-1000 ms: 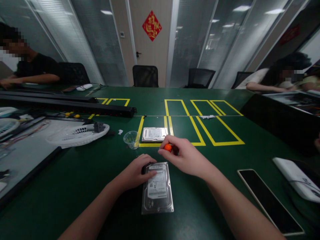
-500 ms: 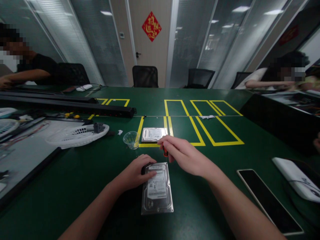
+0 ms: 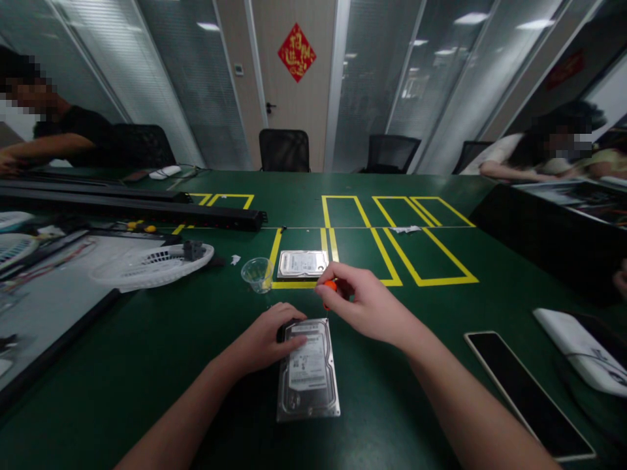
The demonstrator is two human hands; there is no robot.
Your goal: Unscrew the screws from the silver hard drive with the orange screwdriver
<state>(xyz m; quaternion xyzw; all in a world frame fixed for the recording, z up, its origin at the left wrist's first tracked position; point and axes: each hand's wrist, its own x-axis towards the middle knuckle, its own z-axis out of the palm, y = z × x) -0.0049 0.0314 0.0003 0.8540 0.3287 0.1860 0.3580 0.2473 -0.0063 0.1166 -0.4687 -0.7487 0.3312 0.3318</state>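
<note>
A silver hard drive (image 3: 307, 369) lies flat on the green table, label up, its long side pointing away from me. My left hand (image 3: 268, 336) grips its far left part, thumb across the label and fingers along the far edge. In my right hand (image 3: 365, 300), thumb and fingers pinch a small screwdriver (image 3: 330, 286) with an orange and black handle. Its thin shaft points down at the drive's far right corner; whether the tip sits in a screw is too small to tell. Beyond my hands lies a second hard drive (image 3: 302, 263), and left of it stands a clear plastic cup (image 3: 257, 275).
A phone (image 3: 526, 391) and a white device (image 3: 582, 352) lie at right. Left are a white racket-shaped frame (image 3: 161, 264), a grey panel (image 3: 63, 307) and long black bars (image 3: 210, 212). A black case (image 3: 553, 235) stands far right. Yellow tape marks the table. People sit at both sides.
My right hand's fingers have shifted around the screwdriver, and more of its orange handle end shows. My left hand and the hard drive stay put. The person at right has lowered an arm.
</note>
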